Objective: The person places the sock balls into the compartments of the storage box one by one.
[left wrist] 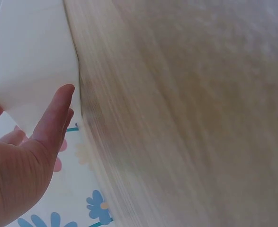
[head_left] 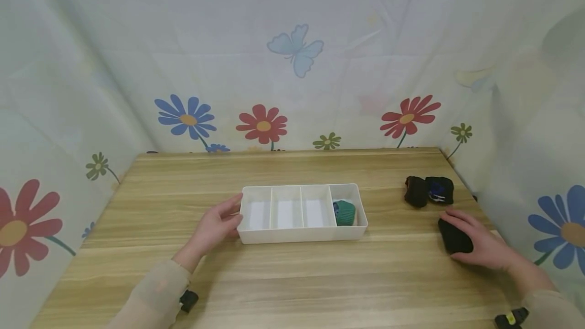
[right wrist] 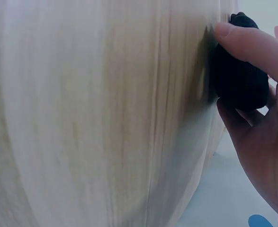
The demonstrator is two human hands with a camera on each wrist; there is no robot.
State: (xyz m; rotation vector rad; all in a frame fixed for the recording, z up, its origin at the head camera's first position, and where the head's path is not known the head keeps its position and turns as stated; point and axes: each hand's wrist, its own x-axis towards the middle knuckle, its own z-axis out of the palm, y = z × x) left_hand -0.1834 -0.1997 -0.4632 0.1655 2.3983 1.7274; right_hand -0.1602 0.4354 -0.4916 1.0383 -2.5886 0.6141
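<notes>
A long white box (head_left: 301, 234) with several compartments stands mid-table, and a green rolled-up sock (head_left: 345, 213) lies in its rightmost compartment. At the box's left end, my left hand (head_left: 220, 223) touches the wall with fairly straight fingers; the left wrist view shows this hand (left wrist: 32, 156) against the box's white side (left wrist: 34, 52). My right hand (head_left: 486, 242) grips a black rolled-up sock (head_left: 455, 237) at the table's right side. In the right wrist view, the thumb and fingers hold the black sock (right wrist: 240, 78) from both sides, close over the wood.
Two dark rolled-up socks, one brownish black (head_left: 416, 191) and one with a blue pattern (head_left: 440, 190), lie side by side beyond my right hand. The wooden table (head_left: 292, 283) is bordered by a flower-print curtain (head_left: 292, 85) at the back and sides.
</notes>
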